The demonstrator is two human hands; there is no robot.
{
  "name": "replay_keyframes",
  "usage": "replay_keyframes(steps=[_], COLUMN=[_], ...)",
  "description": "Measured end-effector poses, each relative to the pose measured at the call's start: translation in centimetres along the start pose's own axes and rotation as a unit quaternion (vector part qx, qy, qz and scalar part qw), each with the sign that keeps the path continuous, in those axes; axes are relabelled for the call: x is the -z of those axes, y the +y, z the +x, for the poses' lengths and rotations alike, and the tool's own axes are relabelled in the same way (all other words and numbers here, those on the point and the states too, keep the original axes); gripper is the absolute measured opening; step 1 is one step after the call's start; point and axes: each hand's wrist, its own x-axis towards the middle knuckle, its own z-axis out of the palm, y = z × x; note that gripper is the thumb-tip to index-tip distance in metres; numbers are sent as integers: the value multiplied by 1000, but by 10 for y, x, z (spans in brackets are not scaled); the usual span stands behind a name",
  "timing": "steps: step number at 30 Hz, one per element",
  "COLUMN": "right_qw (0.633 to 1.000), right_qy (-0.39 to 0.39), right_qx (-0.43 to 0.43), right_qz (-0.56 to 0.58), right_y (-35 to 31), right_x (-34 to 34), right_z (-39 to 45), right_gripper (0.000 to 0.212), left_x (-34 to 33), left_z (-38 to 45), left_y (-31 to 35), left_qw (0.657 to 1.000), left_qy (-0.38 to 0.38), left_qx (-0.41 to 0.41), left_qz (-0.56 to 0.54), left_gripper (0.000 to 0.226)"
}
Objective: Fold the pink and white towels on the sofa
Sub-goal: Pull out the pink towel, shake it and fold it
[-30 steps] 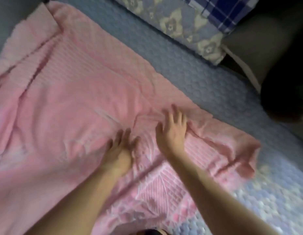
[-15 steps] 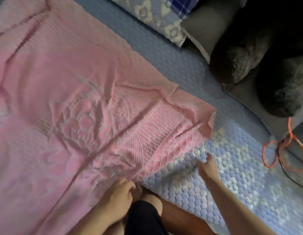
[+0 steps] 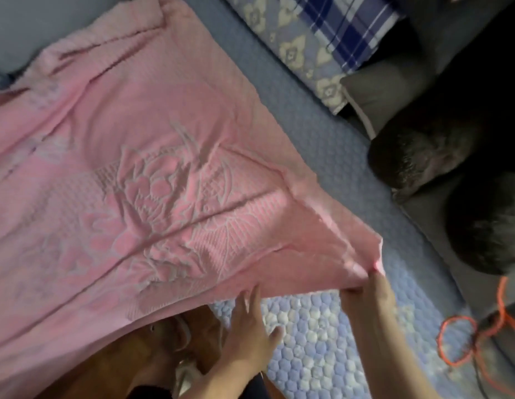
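the pink towel [image 3: 141, 180] lies spread over the sofa's blue quilted cover [image 3: 322, 349], its raised flower pattern facing up near the middle. creases run across it from the left toward its near right corner. its far end bunches in folds at the upper left, and its near edge hangs over the front of the seat at the lower left.

the right hand [image 3: 365, 292] grips the towel's near right corner, the cloth gathered at the fingertips and lifted a little off the cover. the left hand [image 3: 250, 335] is spread with straight fingers, its fingertips reaching to the towel's near edge just left of the right hand; whether they press the cloth or only meet it cannot be told. the two hands are near each other but apart.

behind the towel, a floral and plaid cloth [image 3: 322, 38] lies along the back of the sofa. to the right are a grey cushion [image 3: 377, 93] and a dark furry heap [image 3: 452, 168]. an orange cord [image 3: 481, 338] loops at the lower right. below the towel's edge, a foot in a sandal [image 3: 175, 335] shows on a brown floor [image 3: 112, 367].
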Motion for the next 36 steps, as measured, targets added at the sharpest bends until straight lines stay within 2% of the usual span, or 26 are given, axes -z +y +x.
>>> replay_keyframes(steps=[1, 3, 6, 7, 9, 11, 13, 16, 19, 22, 23, 26, 28, 31, 36], right_qw=[999, 998, 989, 985, 986, 983, 977, 969, 932, 905, 888, 851, 824, 797, 778], right_qy=[-8, -55, -134, -160, -146, -147, -181, -240, -359, -423, -458, -517, -551, -579, -596], right_qx=[-14, -28, -40, -20, 25, 46, 39, 33, 41, 19, 11, 4, 8, -8, -45], right_qz=[33, 4, 58, 60, 83, 102, 109, 50, -24, -46, -48, -93, -133, -172, -195], right_y=[-6, -19, -39, -53, -84, -111, -122, -116, -87, -51, -36, 10, 49, 116, 248], right_x=[10, 11, -3, -9, -27, -44, -60, -89, -118, -154, -164, -190, -197, -198, -191], right_z=[-28, -83, -135, -145, -157, -166, -178, -207, -249, -305, -324, -388, -434, -495, -602], right_gripper=[23, 19, 28, 28, 25, 12, 9, 20, 7, 31, 32, 31, 26, 25, 45], left_x=[-4, -4, 30, 47, 81, 108, 128, 144, 160, 171, 172, 179, 188, 204, 241], left_z=[-2, -7, -20, -28, -53, -83, -118, -172, -222, -266, -280, -309, -322, -339, -395], left_y=[24, 62, 90, 90, 75, 45, 1, -62, -96, -119, -126, -151, -173, -224, -324], left_qw=[999, 992, 966, 954, 937, 939, 937, 935, 945, 932, 924, 862, 830, 844, 895], left_qy=[29, 88, 183, 206, 246, 256, 277, 299, 304, 316, 325, 369, 378, 336, 228], left_qx=[25, 73, 76, 81, 98, 119, 131, 133, 121, 109, 111, 128, 156, 170, 73], left_qz=[-34, -56, 168, 203, 227, 197, 168, 140, -16, -138, -168, -323, -379, -382, -377], left_gripper=[106, 105, 61, 52, 33, 22, 20, 28, 31, 18, 17, 29, 26, 31, 24])
